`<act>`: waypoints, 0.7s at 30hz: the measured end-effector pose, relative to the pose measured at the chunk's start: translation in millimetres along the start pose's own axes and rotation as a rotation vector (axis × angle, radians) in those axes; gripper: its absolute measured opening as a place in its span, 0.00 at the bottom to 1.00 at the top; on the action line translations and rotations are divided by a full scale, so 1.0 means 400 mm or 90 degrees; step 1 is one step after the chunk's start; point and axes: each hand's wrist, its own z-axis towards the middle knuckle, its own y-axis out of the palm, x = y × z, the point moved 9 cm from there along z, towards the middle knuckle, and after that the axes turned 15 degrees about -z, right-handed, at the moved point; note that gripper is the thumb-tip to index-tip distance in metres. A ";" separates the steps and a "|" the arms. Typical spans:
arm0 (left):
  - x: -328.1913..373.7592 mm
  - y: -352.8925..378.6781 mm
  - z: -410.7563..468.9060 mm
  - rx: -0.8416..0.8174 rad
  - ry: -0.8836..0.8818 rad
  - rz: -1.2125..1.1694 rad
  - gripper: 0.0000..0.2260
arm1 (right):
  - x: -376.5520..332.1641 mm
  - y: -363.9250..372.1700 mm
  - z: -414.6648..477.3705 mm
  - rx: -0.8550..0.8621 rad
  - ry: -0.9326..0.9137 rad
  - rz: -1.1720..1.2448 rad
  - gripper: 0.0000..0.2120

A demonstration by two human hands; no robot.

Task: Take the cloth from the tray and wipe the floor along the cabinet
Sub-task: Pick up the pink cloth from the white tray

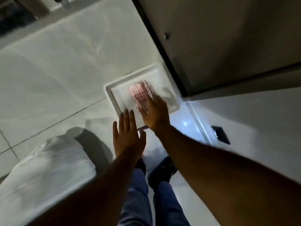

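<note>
A white tray [112, 97] lies on the tiled floor [57, 66] against the foot of the cabinet [219, 43]. Inside it lies a white cloth with red stripes [140, 91], blurred by motion. My right hand [154, 111] reaches over the tray with fingers spread, its fingertips over the near part of the cloth; whether it touches is unclear. My left hand [127, 137] hovers open just short of the tray's near edge, holding nothing.
A white bundle of fabric or bag [48, 168] sits on the floor at lower left. My legs in blue jeans and dark shoes [162, 170] stand below the tray. A dark wall socket [220, 134] is on the white wall to the right.
</note>
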 end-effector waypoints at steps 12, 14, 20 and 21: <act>-0.070 0.066 0.152 0.052 0.024 -0.049 0.36 | 0.008 0.198 0.140 -0.030 0.083 0.025 0.33; -0.071 0.065 0.159 0.060 0.020 -0.047 0.35 | 0.029 0.181 0.138 -0.011 0.114 0.142 0.31; 0.038 0.086 0.152 0.064 0.050 -0.057 0.35 | 0.127 0.041 0.089 0.125 0.170 0.344 0.26; 0.070 0.092 0.147 0.064 0.068 -0.061 0.35 | 0.152 0.018 0.074 0.155 0.172 0.340 0.26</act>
